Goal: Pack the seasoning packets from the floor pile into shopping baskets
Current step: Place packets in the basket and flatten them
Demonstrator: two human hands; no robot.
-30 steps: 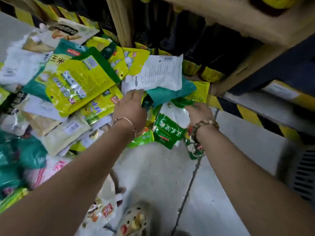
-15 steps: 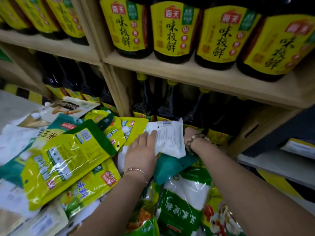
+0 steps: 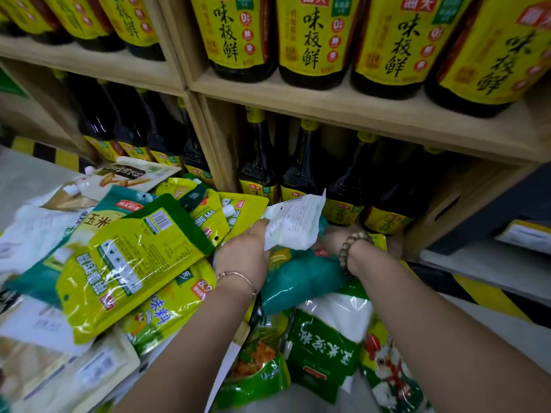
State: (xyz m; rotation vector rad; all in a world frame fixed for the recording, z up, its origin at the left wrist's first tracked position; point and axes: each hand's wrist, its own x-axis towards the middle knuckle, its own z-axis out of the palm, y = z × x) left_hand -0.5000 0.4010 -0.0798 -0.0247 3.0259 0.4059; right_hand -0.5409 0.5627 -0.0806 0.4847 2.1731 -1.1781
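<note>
A heap of seasoning packets [image 3: 128, 263] in yellow, green and white lies on the floor against a wooden shelf. My left hand [image 3: 244, 251] pinches the left edge of a white packet [image 3: 293, 225], lifted and tilted above the heap. My right hand [image 3: 329, 239], with a bead bracelet at the wrist, reaches behind that white packet. Its fingers are hidden, so its hold is unclear. A teal packet [image 3: 301, 278] lies just under both hands. A green and white starch packet [image 3: 328, 332] sits nearer me. No shopping basket is in view.
A wooden shelf [image 3: 343, 111] stands right behind the heap, with big yellow-labelled soy sauce bottles [image 3: 322, 40] on top and dark bottles [image 3: 301, 171] below. Grey floor [image 3: 26, 174] and yellow-black hazard tape [image 3: 489, 296] run along the shelf base.
Both hands moved forward from the front of the heap toward the shelf. The white packet has lifted and tilted up to the right, and my right hand went behind it.
</note>
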